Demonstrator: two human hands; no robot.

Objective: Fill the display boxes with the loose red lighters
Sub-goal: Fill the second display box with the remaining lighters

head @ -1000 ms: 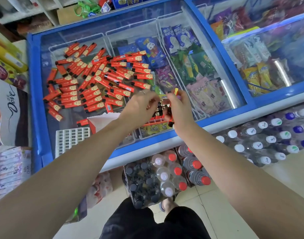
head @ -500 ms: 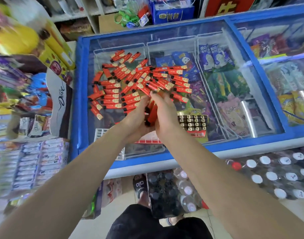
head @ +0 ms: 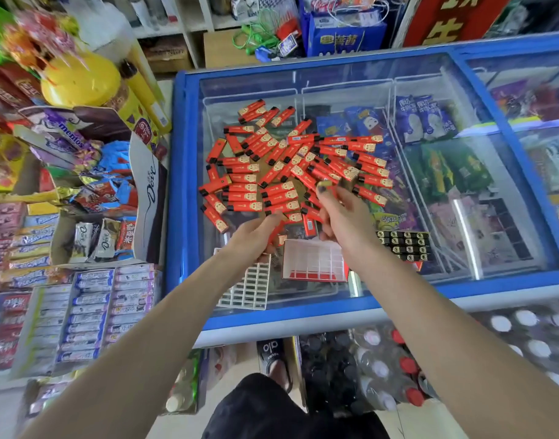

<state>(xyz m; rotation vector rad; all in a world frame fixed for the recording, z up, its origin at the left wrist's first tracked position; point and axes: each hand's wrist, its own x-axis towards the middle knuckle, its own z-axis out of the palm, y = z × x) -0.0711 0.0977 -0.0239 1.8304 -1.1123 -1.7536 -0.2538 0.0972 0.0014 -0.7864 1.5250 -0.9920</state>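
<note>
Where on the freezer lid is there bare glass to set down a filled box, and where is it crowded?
Bare glass shows on the freezer lid right of the filled box, over the frozen packets. The near strip holds the white grid tray and the empty red box. The loose red lighters crowd the left middle, where both hands reach.
</note>
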